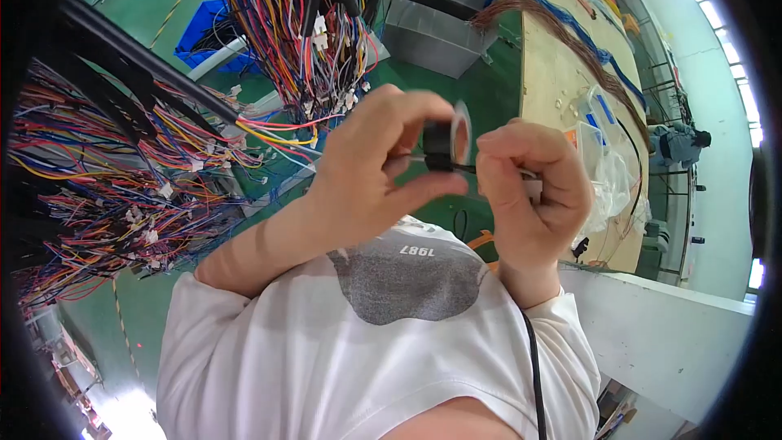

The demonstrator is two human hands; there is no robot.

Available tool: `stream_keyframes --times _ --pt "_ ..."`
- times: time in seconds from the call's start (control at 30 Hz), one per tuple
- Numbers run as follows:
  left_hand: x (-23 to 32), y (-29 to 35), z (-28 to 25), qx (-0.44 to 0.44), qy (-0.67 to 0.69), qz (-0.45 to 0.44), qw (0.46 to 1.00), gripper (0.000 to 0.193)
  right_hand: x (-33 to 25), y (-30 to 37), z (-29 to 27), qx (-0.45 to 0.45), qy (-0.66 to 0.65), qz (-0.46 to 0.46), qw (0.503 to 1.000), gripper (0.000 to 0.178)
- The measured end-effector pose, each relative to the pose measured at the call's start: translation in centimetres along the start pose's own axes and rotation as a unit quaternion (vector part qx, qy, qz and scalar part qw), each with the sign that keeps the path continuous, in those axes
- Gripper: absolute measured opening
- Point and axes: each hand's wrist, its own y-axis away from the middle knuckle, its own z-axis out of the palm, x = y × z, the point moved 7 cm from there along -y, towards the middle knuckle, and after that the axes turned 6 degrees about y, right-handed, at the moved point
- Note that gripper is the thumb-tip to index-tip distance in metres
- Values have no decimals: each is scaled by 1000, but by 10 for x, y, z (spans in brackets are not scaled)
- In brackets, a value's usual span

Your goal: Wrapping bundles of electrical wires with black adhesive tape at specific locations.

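In front of my chest, my left hand [371, 159] is closed round a roll of black tape [438, 140], its pale core ring facing right. Beneath the roll, a thin dark cable [466, 168] runs across to my right hand [538, 195], and black tape sits against it. Thumb and fingertips of the right hand pinch that cable. A small white piece [533, 188], perhaps a connector, shows inside the right hand's curled fingers; the rest of it is hidden. Both hands are close together at about the same height.
Thick bundles of coloured wires [277, 41] with white connectors hang at the left, beside a dark bar [155, 65]. A blue bin [208, 33] and a grey box [440, 24] stand beyond. At right, a wooden table [547, 57] bears cable bundles and clear plastic bags [607, 183]. Another person [680, 147] is far right.
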Motion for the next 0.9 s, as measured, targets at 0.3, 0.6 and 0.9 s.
stream_keyframes --times 0.3,0.6,0.9 --pt "-18 2 14 -23 556 -251 792 55 3 4 -1 59 -5 -7 998 10" --pt "-9 4 3 -37 451 -81 888 36 10 0 -11 74 -119 66 988 9" --pt "-32 0 9 38 240 -167 956 61 6 4 -9 75 -52 57 994 11"
